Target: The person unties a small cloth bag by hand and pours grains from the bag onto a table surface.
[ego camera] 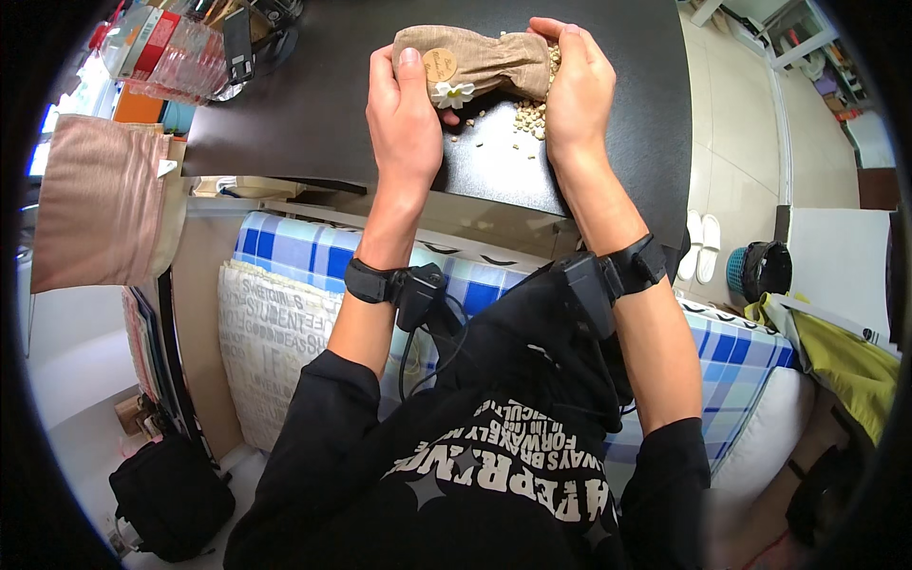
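Observation:
My left hand (404,117) grips the closed end of a brown fabric pouch (488,60), its thumb on top and a fingertip showing underneath. The pouch lies on its side, gathered at the neck, with a round paper sticker (439,65) bearing writing and a white artificial flower (453,94). At its other end, my right hand (583,92) is cupped against the mouth. Small pale pellets (531,119) lie in a heap between the pouch and my right palm, with a few scattered on the dark tabletop (313,121). Whether that palm holds pellets is hidden.
A large clear plastic bottle (182,53) and a black device (239,46) are at the far left of the table. A pink towel (100,199) hangs by its left edge. On the right floor are white slippers (705,246) and a lined bin (764,269).

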`<state>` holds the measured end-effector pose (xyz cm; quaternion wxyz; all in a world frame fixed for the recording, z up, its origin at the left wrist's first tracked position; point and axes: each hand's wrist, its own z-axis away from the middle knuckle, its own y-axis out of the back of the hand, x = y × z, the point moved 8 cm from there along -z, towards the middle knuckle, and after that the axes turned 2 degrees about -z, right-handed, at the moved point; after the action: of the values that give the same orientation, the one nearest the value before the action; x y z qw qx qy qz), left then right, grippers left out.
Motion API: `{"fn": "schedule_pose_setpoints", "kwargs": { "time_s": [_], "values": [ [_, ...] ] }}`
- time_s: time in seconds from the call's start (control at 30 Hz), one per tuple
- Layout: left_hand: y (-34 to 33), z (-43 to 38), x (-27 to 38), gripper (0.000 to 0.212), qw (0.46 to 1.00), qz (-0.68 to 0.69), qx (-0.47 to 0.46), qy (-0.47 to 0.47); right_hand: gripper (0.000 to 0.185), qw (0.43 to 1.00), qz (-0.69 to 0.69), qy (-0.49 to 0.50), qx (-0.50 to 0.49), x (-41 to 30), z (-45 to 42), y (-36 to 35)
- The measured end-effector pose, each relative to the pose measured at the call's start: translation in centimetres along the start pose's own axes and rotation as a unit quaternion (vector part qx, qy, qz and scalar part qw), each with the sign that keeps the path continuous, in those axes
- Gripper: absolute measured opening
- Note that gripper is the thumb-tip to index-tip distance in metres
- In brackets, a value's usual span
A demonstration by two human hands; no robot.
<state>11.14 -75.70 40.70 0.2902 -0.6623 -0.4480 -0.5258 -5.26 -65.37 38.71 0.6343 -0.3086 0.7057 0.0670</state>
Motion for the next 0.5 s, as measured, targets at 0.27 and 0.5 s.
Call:
{"fn": "schedule_pose_setpoints", "kwargs": {
  "time_s": [0.27,0.5],
  "values": [
    [-0.3,0.3,0.3,0.031,1.0,-0.015,-0.009,0.007,0.037,0.995,0.054,0.077,0.02,-1.2,0.8,0.0],
    [0.1,0.2,0.2,0.034,1.0,0.015,0.009,-0.016,0.023,1.0,-0.021,0.011,-0.008,-0.4,0.5,0.1]
  ]
}}
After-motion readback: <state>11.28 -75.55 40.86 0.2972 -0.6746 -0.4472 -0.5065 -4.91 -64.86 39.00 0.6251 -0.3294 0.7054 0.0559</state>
